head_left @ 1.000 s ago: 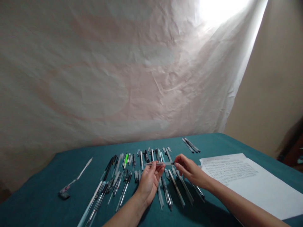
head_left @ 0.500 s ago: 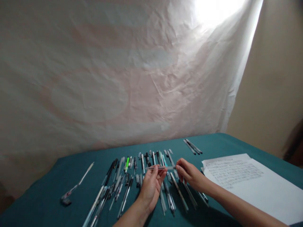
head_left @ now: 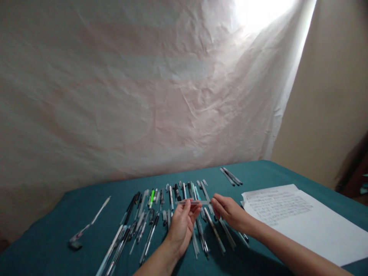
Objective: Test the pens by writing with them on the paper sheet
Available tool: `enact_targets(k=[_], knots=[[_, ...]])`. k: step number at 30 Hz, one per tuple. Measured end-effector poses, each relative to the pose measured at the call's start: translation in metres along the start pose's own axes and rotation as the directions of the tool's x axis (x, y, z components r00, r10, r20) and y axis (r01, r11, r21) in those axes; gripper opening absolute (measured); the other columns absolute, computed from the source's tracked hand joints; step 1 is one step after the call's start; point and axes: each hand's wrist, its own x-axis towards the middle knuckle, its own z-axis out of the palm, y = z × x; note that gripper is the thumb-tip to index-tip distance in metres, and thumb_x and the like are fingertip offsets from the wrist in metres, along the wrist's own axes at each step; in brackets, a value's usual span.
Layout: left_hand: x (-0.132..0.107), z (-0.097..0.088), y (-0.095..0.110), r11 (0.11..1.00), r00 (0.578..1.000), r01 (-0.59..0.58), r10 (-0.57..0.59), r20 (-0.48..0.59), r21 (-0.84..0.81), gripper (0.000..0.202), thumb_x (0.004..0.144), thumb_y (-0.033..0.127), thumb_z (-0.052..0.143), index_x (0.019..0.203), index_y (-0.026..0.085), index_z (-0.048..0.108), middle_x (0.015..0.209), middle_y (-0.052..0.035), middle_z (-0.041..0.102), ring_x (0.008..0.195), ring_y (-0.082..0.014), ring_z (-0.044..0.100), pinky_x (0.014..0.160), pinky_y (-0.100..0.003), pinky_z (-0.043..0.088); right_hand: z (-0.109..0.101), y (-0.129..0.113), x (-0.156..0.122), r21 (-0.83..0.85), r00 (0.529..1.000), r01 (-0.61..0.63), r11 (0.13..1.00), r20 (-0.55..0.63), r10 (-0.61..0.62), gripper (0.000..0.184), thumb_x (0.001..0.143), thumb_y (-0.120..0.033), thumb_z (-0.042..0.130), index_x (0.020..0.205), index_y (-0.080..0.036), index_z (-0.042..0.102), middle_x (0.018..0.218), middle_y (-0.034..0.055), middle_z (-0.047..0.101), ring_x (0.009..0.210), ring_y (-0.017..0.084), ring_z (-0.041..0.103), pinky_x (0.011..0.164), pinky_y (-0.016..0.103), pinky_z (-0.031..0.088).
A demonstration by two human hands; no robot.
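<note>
A slim translucent pen barrel [head_left: 205, 202] lies crosswise above the table. My left hand [head_left: 181, 225] is closed on it, thumb on top and fingers underneath. At its right end, my right hand [head_left: 227, 211] pinches the barrel with thumb and fingertips, hiding that tip. Below and around both hands lie several pens and pen parts, among them a white pen [head_left: 214, 230], a bright green highlighter [head_left: 151, 199] and a clear pen with a black cap [head_left: 149, 238].
Written paper sheets [head_left: 322, 230] lie on the right of the green tablecloth [head_left: 94, 191]. Several dark-tipped pens [head_left: 231, 176] rest at the back right. A thin white stick with a dark end [head_left: 99, 212] lies at left. A pale cloth [head_left: 161, 96] hangs behind.
The view has shifted slightly, moving the scene a little left. Both hands keep their grip on the pen barrel, with hardly any movement between them.
</note>
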Motion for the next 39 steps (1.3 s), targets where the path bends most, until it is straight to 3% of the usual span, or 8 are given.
enact_targets(k=[4,10,17,24,30,34,37,39], knots=[[0.0,0.0,0.0,1.0,1.0,0.019,-0.019,-0.005,-0.022,0.009,0.078,0.016,0.054,0.085,0.012,0.055,0.086,-0.0096,0.065,0.078,-0.0131,0.063,0.072,-0.022,0.051,0.0,0.001,0.002,0.22,0.989,-0.122,0.968,0.107,0.1,0.047,0.086,-0.052,0.02,0.061,-0.018,0.042,0.048,-0.0029,0.047,0.042,0.01,0.046,0.044,0.021,0.037],[0.002,-0.002,-0.001,1.0,1.0,0.017,-0.017,-0.017,-0.026,0.008,0.078,0.015,0.054,0.084,0.011,0.055,0.084,-0.0093,0.065,0.077,-0.0126,0.063,0.071,-0.021,0.051,-0.008,-0.008,-0.002,0.045,0.999,0.034,0.998,0.009,-0.034,0.031,0.084,-0.045,0.036,0.074,-0.018,0.046,0.061,-0.0022,0.053,0.054,0.01,0.05,0.053,0.021,0.038],[0.001,-0.003,-0.003,0.999,1.0,0.03,-0.03,0.003,-0.016,0.011,0.078,0.018,0.055,0.086,0.011,0.055,0.087,-0.0103,0.064,0.078,-0.0137,0.063,0.071,-0.022,0.051,-0.005,-0.002,0.0,0.178,0.991,-0.088,0.98,0.112,0.069,0.046,0.087,-0.049,0.022,0.062,-0.017,0.044,0.05,-0.0021,0.049,0.045,0.01,0.047,0.048,0.022,0.038],[0.001,-0.003,-0.002,1.0,0.999,0.02,-0.02,0.032,0.014,0.01,0.078,0.017,0.054,0.087,0.011,0.054,0.089,-0.0106,0.064,0.08,-0.0134,0.062,0.074,-0.022,0.05,-0.009,-0.005,-0.002,-0.022,0.999,0.049,0.999,0.018,-0.049,0.033,0.086,-0.043,0.033,0.067,-0.019,0.042,0.057,-0.0031,0.05,0.053,0.01,0.048,0.055,0.022,0.038],[0.0,-0.003,-0.001,1.0,0.999,0.023,-0.023,0.026,-0.003,0.009,0.079,0.017,0.053,0.086,0.011,0.054,0.088,-0.0104,0.064,0.078,-0.0127,0.062,0.072,-0.022,0.05,-0.005,-0.004,-0.002,0.185,0.991,-0.08,0.979,0.117,0.059,0.04,0.087,-0.048,0.026,0.064,-0.018,0.04,0.051,-0.0039,0.046,0.046,0.009,0.046,0.049,0.022,0.038],[-0.003,0.0,0.0,0.996,0.997,0.076,-0.075,0.035,-0.054,0.01,0.079,0.016,0.053,0.087,0.011,0.056,0.085,-0.0083,0.063,0.076,-0.0109,0.061,0.069,-0.019,0.05,-0.007,-0.01,-0.004,0.142,0.996,0.074,0.987,0.035,-0.079,0.032,0.081,-0.046,0.044,0.093,-0.017,0.047,0.08,0.0027,0.055,0.068,0.013,0.052,0.062,0.025,0.044],[-0.008,0.003,-0.002,0.988,0.981,0.149,-0.144,0.13,-0.033,0.01,0.079,0.015,0.053,0.087,0.01,0.058,0.081,-0.006,0.062,0.071,-0.0081,0.059,0.067,-0.017,0.048,-0.004,-0.017,-0.007,0.006,0.968,0.252,0.968,0.019,-0.252,0.063,0.073,-0.041,0.058,0.125,-0.02,0.03,0.113,0.0094,0.043,0.095,0.018,0.048,0.082,0.032,0.04],[-0.012,0.005,-0.005,0.983,0.962,0.182,-0.178,0.209,-0.001,0.011,0.079,0.015,0.053,0.088,0.011,0.058,0.084,-0.0054,0.062,0.072,-0.0074,0.058,0.068,-0.017,0.047,-0.001,-0.021,-0.009,-0.039,0.949,0.312,0.949,0.071,-0.308,0.062,0.078,-0.039,0.052,0.131,-0.022,0.026,0.119,0.0097,0.037,0.102,0.019,0.044,0.087,0.033,0.038]])
